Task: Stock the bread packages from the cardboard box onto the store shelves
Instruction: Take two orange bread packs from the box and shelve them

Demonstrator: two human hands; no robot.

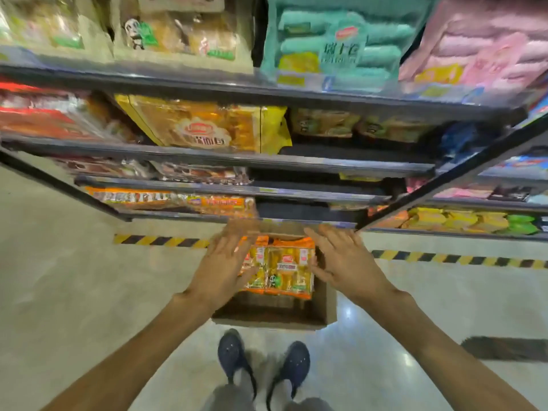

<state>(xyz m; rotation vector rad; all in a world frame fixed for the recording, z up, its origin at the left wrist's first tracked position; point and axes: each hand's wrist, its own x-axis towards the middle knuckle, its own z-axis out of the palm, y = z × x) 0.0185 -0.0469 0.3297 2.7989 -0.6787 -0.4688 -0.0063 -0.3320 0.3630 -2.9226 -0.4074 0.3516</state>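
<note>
Both arms reach down and forward over the cardboard box [324,304] on the floor. The left hand [225,262] and right hand [341,259] flank the orange bread packages [289,268] inside it, palms facing inward, fingers spread, gripping nothing. The shelves [207,155] stand just beyond.

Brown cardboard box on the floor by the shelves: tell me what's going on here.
A person stands over the brown cardboard box on the shiny floor, reaching down with both hands spread open. The left hand and right hand flank the orange-and-yellow bread packages in the box, not yet closed on them. The dark metal store shelves ahead are mostly stocked, with dark gaps toward the middle.
</note>
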